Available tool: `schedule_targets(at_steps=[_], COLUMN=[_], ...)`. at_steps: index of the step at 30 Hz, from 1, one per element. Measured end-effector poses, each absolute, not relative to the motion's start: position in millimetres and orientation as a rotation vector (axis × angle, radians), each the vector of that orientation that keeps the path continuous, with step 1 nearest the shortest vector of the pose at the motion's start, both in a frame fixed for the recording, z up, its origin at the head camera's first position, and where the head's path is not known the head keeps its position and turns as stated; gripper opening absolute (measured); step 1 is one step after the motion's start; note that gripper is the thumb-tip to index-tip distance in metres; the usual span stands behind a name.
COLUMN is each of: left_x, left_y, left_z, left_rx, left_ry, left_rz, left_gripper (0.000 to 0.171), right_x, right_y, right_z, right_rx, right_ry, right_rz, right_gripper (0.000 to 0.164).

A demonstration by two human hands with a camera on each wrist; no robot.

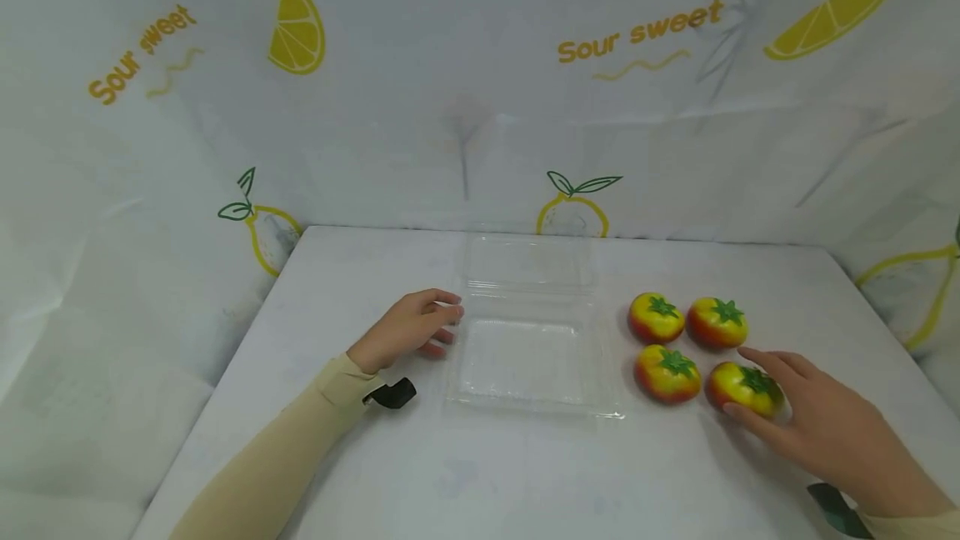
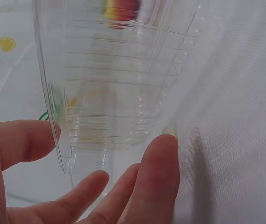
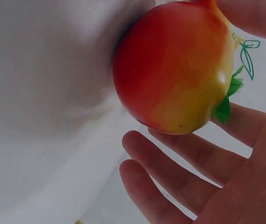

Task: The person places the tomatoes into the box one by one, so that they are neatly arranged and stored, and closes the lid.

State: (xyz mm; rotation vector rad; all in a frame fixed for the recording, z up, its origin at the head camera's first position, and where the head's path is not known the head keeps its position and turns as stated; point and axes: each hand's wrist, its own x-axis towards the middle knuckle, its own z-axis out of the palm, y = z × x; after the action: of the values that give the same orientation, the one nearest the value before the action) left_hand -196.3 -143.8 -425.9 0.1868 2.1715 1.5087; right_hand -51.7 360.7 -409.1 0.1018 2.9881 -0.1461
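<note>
My left hand (image 1: 408,327) is at the left side of a clear plastic clamshell box (image 1: 521,361), which lies with its lid (image 1: 528,261) folded back. In the left wrist view the thumb is right at the rim of the box (image 2: 109,70), and the other fingers reach loosely along its side. My right hand (image 1: 836,423) is around the front right toy tomato (image 1: 731,390), thumb on the near side and index finger on the far side. The right wrist view shows this red and yellow tomato (image 3: 170,70) between thumb and spread, fairly straight fingers.
Three more toy tomatoes lie close by: one at front left (image 1: 663,382), one at back left (image 1: 648,323) and one at back right (image 1: 708,332). All stand on a white table (image 1: 465,482), right of the box. A lemon-print cloth (image 1: 420,123) hangs behind it.
</note>
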Motion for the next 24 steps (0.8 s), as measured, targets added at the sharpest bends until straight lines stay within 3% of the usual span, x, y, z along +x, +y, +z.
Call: schedule_targets(at_steps=[10, 24], left_x=[-196.8, -197.1], left_y=[-141.8, -138.9], left_z=[-434.5, -440.8], left_rx=[0.127, 0.115], left_ry=[2.071, 2.012], left_rz=[1.588, 1.628], left_gripper=[0.051, 0.045], right_x=[-54.1, -56.7], right_y=[359.0, 358.7], right_z=[-415.8, -398.1], right_rx=[0.115, 0.089], right_ry=[2.964, 3.014], right_rz=[-0.165, -0.135], right_gripper=[0.090, 0.094])
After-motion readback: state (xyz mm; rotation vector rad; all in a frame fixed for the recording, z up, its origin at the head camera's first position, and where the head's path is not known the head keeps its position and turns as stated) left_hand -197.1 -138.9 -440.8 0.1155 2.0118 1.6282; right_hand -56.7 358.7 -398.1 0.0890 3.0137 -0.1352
